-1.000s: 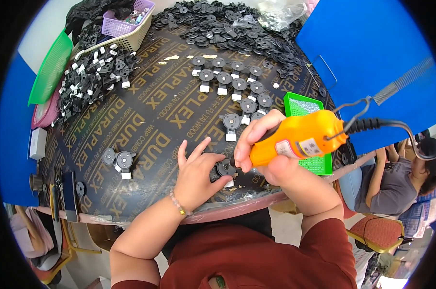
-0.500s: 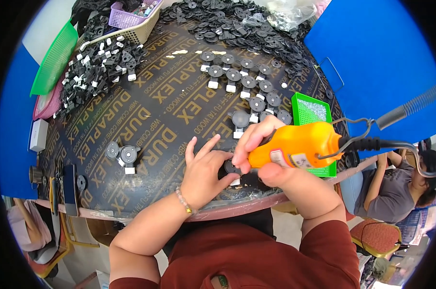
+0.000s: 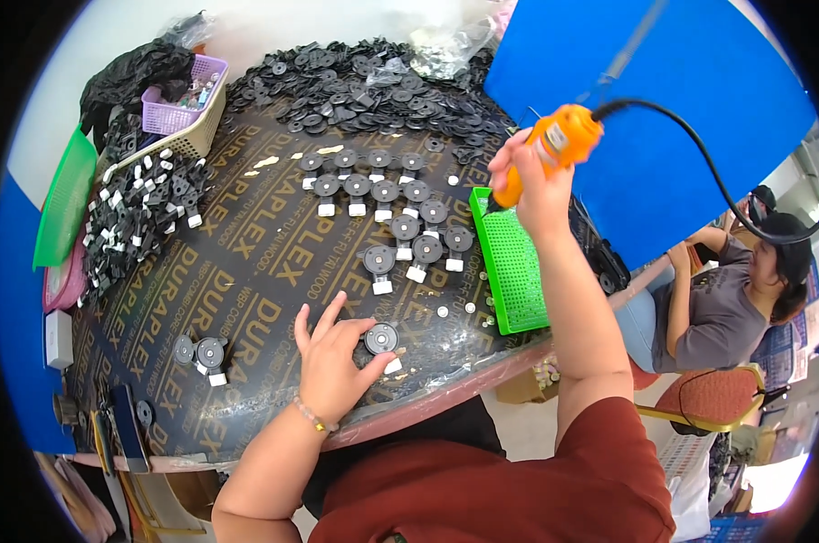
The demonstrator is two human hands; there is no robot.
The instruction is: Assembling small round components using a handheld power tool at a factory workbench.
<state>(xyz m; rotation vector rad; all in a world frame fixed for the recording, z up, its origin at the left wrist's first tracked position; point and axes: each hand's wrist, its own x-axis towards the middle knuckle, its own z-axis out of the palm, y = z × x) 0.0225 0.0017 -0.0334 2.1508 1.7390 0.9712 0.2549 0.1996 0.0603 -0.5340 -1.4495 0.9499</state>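
In my right hand (image 3: 538, 185) is an orange electric screwdriver (image 3: 568, 134), its black cable running off to the right. Its dark tip points down over the far end of a green perforated tray (image 3: 512, 303). My left hand (image 3: 332, 366) rests on the table near its front edge. Thumb and forefinger bracket a round black disc part (image 3: 381, 338) with a small white block at its lower side. Beyond it stand several similar assembled disc parts (image 3: 378, 260) in loose rows. Two more joined disc parts (image 3: 210, 353) lie left of my left hand.
A heap of black discs (image 3: 337, 100) spreads along the back. Black-and-white pieces (image 3: 142, 213) pile at left, beside a green basket (image 3: 65, 204) and a purple basket (image 3: 169, 118). A blue panel (image 3: 699, 118) rises at right. Another person (image 3: 722, 308) sits beyond the table's right edge.
My right hand has lifted the screwdriver off the disc part and carried it away, over the green tray. My left hand stays at the part. The whole view has shifted.
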